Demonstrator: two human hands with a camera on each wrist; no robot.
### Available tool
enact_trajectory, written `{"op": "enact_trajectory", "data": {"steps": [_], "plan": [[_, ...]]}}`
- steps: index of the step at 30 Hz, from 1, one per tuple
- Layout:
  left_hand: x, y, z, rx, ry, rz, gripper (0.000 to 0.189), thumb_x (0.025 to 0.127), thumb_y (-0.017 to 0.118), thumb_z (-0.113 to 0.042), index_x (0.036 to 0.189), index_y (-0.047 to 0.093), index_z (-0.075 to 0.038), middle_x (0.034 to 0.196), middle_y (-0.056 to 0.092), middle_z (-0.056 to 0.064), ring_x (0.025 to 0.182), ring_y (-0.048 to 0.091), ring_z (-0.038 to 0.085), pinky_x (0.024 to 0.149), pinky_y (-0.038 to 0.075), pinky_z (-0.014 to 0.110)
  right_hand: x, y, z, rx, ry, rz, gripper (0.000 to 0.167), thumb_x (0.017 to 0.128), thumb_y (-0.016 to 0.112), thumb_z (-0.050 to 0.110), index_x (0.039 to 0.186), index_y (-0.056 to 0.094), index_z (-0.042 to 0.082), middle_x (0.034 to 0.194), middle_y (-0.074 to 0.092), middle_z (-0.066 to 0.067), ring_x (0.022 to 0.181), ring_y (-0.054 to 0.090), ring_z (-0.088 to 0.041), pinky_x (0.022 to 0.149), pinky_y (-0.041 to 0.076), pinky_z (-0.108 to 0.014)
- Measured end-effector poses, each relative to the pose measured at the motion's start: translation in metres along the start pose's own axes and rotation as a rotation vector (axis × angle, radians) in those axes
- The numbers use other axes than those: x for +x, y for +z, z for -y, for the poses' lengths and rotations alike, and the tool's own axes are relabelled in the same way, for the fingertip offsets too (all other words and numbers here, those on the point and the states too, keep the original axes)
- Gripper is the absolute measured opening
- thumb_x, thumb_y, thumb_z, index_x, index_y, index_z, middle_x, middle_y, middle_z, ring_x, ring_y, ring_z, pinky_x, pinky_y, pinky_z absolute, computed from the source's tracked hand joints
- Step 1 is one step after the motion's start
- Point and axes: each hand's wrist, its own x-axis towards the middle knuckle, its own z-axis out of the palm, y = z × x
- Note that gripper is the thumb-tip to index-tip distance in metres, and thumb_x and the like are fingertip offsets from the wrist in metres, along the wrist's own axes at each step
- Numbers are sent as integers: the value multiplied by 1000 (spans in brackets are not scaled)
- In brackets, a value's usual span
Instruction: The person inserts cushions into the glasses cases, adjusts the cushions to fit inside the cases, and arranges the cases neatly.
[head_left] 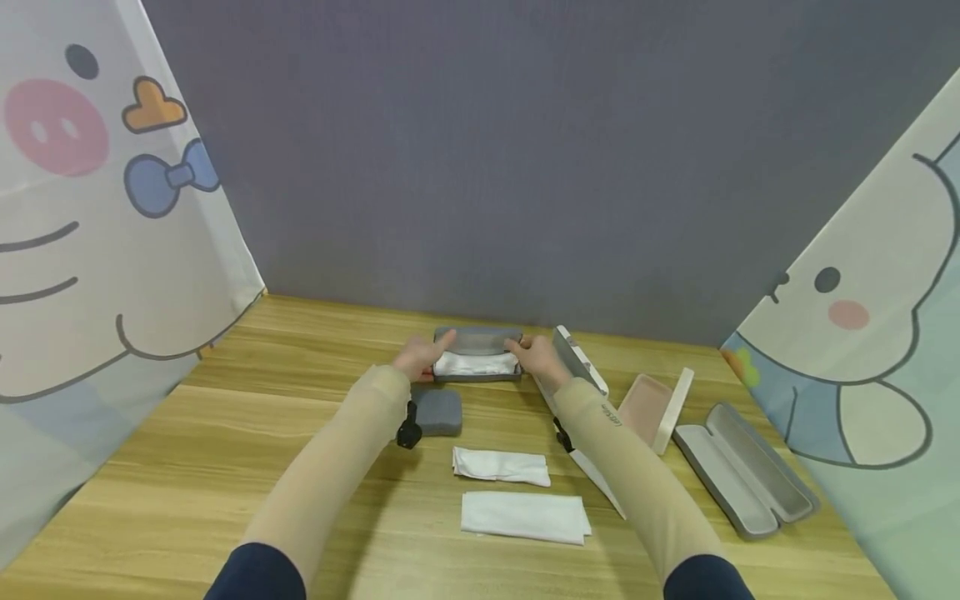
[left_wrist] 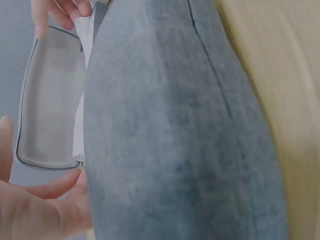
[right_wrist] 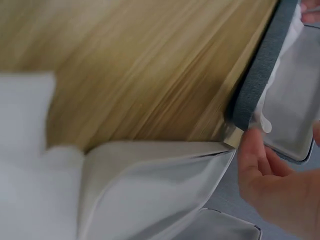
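Observation:
At the back of the table, a grey glasses case (head_left: 478, 341) lies open with its lid raised at the rear. Folded white cloth (head_left: 477, 364) fills its lower half. My left hand (head_left: 420, 357) holds the left end, thumb up near the lid and fingers low at the corner, as the left wrist view shows. At the other end, my right hand (head_left: 542, 358) grips the corner, its fingertips right at the cloth's edge (right_wrist: 266, 124). Just in front stands a closed blue-grey case (head_left: 438, 413), which takes up much of the left wrist view.
Two folded white cloths (head_left: 501, 467) lie nearer the front. A long open white case (head_left: 581, 360) runs partly under my right forearm. Farther right are an open pink-lined case (head_left: 645, 407) and an open grey case (head_left: 735, 475). A grey wall (head_left: 480, 167) stands behind.

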Motion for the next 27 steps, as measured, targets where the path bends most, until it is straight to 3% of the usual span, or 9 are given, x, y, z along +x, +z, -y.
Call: {"op": "enact_trajectory", "data": {"steps": [2, 5, 8, 12, 15, 21, 22, 23, 27], "plan": [[0, 0, -1, -11, -6, -12, 85, 95, 47, -54, 150, 18, 3, 133, 41, 21, 108, 49, 30, 97, 51, 42, 1, 0, 1, 80, 43, 0, 47, 100, 45, 44, 68, 48, 9, 53, 36, 3, 48, 31, -11, 51, 35, -26], [0, 1, -1, -42, -16, -22, 81, 97, 43, -53, 150, 18, 2, 125, 42, 20, 99, 47, 27, 95, 52, 43, 0, 0, 3, 207, 98, -1, 51, 101, 38, 46, 102, 56, -2, 72, 47, -3, 64, 43, -15, 64, 44, -30], [-1, 1, -1, -91, -33, -17, 78, 98, 41, -53, 151, 18, 0, 132, 42, 21, 108, 50, 31, 97, 51, 45, 0, 1, 6, 294, 146, -8, 62, 101, 36, 48, 134, 45, -4, 96, 51, -9, 85, 49, -19, 79, 50, -33], [-2, 2, 0, -112, -31, 0, 77, 99, 39, -51, 152, 14, -1, 146, 34, 24, 124, 47, 40, 100, 49, 48, -3, 2, 8, 321, 189, -2, 71, 100, 36, 51, 147, 30, -1, 112, 50, -13, 95, 48, -22, 89, 51, -40], [1, 3, 1, -94, -24, 0, 76, 100, 38, -48, 152, 12, 1, 149, 30, 25, 127, 44, 43, 99, 48, 52, -5, 5, 10, 300, 204, -12, 70, 99, 37, 53, 144, 35, 0, 106, 51, -11, 89, 48, -21, 85, 52, -39], [15, 7, 5, -70, -58, -25, 74, 99, 39, -48, 151, 16, 0, 146, 32, 26, 126, 44, 45, 95, 50, 54, -4, 7, 13, 225, 253, -21, 59, 100, 34, 53, 126, 51, 3, 72, 42, -2, 72, 43, -16, 75, 53, -33], [28, 6, 12, -71, -45, -23, 79, 97, 41, -53, 151, 16, 0, 143, 36, 27, 122, 48, 44, 91, 52, 54, -3, 7, 14, 213, 256, -14, 57, 100, 33, 53, 118, 53, 3, 65, 38, -1, 67, 41, -16, 74, 54, -34], [32, 6, 13, -70, -45, -23, 81, 97, 41, -55, 151, 16, 0, 142, 36, 27, 121, 48, 44, 90, 52, 53, -3, 7, 15, 205, 253, -6, 54, 101, 31, 53, 112, 53, 5, 61, 36, 0, 64, 39, -15, 74, 54, -35], [37, 6, 15, -56, -42, -29, 80, 97, 41, -55, 149, 21, 1, 136, 42, 26, 117, 51, 41, 89, 54, 50, -1, 7, 19, 212, 261, 38, 52, 103, 26, 50, 74, 41, 9, 50, 26, 3, 53, 29, -14, 77, 54, -41]]}}
